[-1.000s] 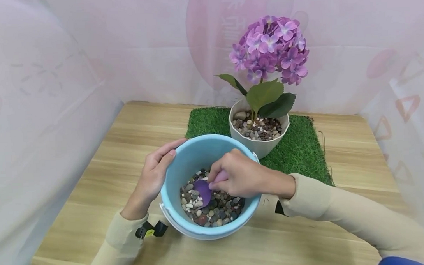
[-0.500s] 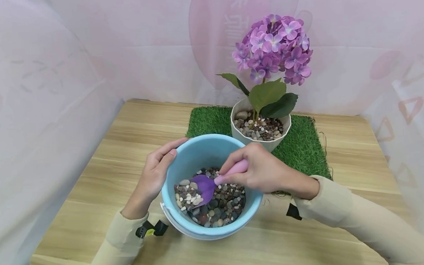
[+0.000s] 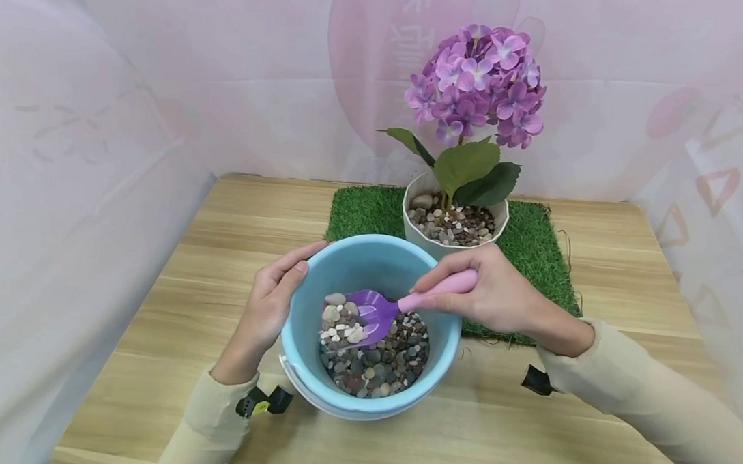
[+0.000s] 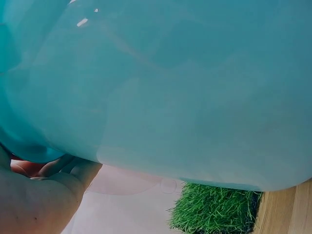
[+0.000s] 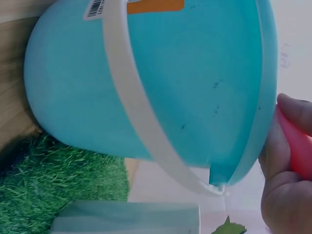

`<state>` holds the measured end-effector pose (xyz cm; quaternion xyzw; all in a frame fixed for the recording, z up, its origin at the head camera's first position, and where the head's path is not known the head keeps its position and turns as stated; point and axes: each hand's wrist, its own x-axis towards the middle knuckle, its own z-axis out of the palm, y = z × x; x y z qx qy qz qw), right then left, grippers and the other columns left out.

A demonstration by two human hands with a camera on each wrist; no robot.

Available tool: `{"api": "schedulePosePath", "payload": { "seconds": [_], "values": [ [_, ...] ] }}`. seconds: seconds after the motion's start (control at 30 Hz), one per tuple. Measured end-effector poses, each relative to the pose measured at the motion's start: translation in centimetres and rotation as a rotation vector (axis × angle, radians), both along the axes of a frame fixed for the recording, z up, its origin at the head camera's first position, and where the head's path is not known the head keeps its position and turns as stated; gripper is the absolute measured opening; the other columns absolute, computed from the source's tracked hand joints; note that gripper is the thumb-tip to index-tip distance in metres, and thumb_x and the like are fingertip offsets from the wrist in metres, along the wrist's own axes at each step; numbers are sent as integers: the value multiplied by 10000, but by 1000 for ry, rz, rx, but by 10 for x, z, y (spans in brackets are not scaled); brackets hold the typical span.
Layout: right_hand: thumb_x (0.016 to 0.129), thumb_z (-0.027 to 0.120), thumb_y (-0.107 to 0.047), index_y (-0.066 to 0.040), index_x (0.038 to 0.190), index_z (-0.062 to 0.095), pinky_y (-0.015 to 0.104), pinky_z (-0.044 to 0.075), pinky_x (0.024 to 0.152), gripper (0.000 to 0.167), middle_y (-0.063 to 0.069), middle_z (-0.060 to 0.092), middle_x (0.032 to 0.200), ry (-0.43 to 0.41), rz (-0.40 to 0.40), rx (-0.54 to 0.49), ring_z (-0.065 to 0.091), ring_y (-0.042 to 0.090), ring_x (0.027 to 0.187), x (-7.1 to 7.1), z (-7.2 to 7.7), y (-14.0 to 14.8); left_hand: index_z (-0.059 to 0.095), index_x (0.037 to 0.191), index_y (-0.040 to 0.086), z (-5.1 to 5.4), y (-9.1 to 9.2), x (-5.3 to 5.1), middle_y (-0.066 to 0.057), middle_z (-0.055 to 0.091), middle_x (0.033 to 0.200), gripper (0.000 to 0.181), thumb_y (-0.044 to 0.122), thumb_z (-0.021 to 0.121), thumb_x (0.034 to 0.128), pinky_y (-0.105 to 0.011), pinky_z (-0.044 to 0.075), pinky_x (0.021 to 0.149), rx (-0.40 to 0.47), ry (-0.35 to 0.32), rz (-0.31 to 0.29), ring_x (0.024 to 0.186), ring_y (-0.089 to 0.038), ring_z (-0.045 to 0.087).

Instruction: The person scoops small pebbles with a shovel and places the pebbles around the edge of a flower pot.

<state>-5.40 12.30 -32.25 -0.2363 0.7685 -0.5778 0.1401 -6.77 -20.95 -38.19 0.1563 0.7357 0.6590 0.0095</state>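
A light blue bucket stands on the table with pebbles covering its bottom. My left hand holds the bucket's left rim, thumb at the edge and fingers along the outside; the left wrist view shows mostly the bucket wall. In my right hand is the pink handle of a toy shovel, gripped over the bucket's right rim. Its purple scoop is inside the bucket, loaded with pale and brown pebbles. The right wrist view shows the white bucket handle hanging down and the right hand around the pink shovel handle.
Behind the bucket, a white pot with a purple hydrangea and pebbles stands on a green turf mat. The wooden table borders on white printed curtains at the back and sides.
My right hand has drawn back to the right and lifted the shovel, its scoop filling with pebbles and coming up out of the pile. The left hand keeps its place on the rim.
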Motion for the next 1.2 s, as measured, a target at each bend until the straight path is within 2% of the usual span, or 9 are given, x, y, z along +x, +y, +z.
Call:
{"api": "schedulePosePath", "payload": {
  "seconds": [0.27, 0.47, 0.67, 0.8, 1.0, 1.2],
  "values": [
    [874, 854, -49, -107, 1036, 833, 368, 709, 748, 174, 25, 837, 1002, 70, -42, -45, 819, 223, 903, 4, -2, 17, 579, 1474, -25, 1, 0, 0, -243, 627, 1461, 410, 163, 423, 1144, -360, 688, 876, -25, 5, 13, 1119, -98, 755],
    [886, 835, -27, -111, 1051, 822, 260, 690, 712, 186, 20, 838, 1000, 81, -59, -56, 815, 232, 943, 8, 2, 26, 576, 1475, -28, 1, 0, 0, -235, 625, 1470, 416, 174, 418, 1147, -362, 685, 883, -42, 5, 18, 1132, -91, 746],
    [890, 806, 32, -40, 1084, 803, 315, 693, 831, 207, 86, 829, 1025, 120, -70, -92, 809, 251, 972, 11, 6, 36, 593, 1474, 6, 2, 0, 0, -214, 627, 1477, 409, 177, 415, 1148, -338, 680, 910, -60, 8, 25, 1154, -100, 737],
    [887, 797, 60, -10, 1075, 795, 341, 689, 845, 201, 117, 824, 1045, 117, -83, -125, 810, 263, 959, 13, 11, 43, 593, 1473, 5, 1, 0, 1, -210, 627, 1478, 408, 174, 412, 1148, -333, 679, 915, -63, 12, 25, 1157, -97, 736],
    [879, 775, 112, 59, 1068, 772, 320, 690, 828, 196, 114, 823, 1065, 111, -106, -153, 811, 235, 947, 15, 17, 54, 589, 1479, 13, 1, 0, 0, -208, 623, 1484, 412, 186, 413, 1149, -354, 681, 911, -62, 1, 20, 1156, -119, 740],
    [879, 781, 104, 67, 1078, 771, 203, 676, 729, 203, 91, 829, 1025, 102, -151, -140, 812, 194, 940, 17, 23, 63, 580, 1483, 3, 1, 0, 0, -223, 618, 1481, 413, 179, 415, 1149, -389, 679, 912, -39, -4, 15, 1153, -142, 747]
  ]
}}
